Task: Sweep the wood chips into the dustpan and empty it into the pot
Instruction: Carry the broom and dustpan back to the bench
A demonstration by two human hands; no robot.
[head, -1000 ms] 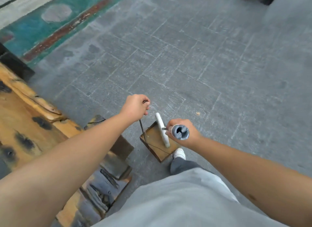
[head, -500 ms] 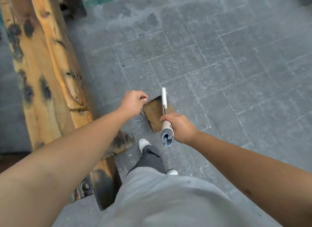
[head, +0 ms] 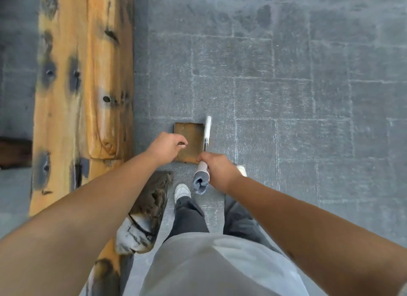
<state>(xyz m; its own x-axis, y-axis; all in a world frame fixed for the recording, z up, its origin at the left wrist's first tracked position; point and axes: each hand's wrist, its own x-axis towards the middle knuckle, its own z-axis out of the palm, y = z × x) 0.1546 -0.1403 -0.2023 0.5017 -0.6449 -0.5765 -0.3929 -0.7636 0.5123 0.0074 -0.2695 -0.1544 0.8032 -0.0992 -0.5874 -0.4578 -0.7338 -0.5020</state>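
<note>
Grey paving; dustpan (head: 189, 141) hanging below left fingers (head: 176, 141) curled round its handle, right fingers (head: 204, 158) gripping broom (head: 207, 132).

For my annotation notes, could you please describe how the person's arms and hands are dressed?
Both forearms are bare to the frame's edge: no sleeves, gloves, watch, rings or bracelets show on the left hand or right hand. A light grey garment covers the torso below.

A single head-worn camera looks almost straight down from standing height onto the stone floor (head: 286, 97), wide-angled, with both forearms and the legs close below the lens.
</note>
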